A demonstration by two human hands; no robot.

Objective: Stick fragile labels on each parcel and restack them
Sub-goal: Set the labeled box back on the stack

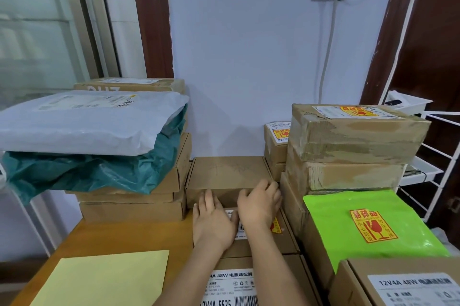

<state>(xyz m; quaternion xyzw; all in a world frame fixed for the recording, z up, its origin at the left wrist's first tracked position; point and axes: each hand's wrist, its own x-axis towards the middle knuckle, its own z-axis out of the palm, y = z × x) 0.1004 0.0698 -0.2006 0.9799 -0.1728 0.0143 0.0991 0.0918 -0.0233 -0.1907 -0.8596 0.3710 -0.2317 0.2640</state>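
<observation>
My left hand (212, 222) and my right hand (260, 203) lie side by side, fingers fairly straight, on top of a flat cardboard parcel (283, 241) in the middle of the table. A yellow-and-red fragile label (275, 226) peeks out on that parcel just right of my right hand. Behind it stands a plain cardboard box (227, 175) against the wall. To the right, a green mailer (368, 226) carries a fragile label, as do the taped box (353, 131) on top of the right stack and a small box (276, 141) behind it.
A left stack holds cardboard boxes (134, 208) under a teal bag (82, 176) and a white mailer (82, 121). A pale yellow sheet (104, 280) lies on the wooden table (119, 233). A white wire rack (438, 156) stands at right. Two adapter boxes (408, 285) sit nearest me.
</observation>
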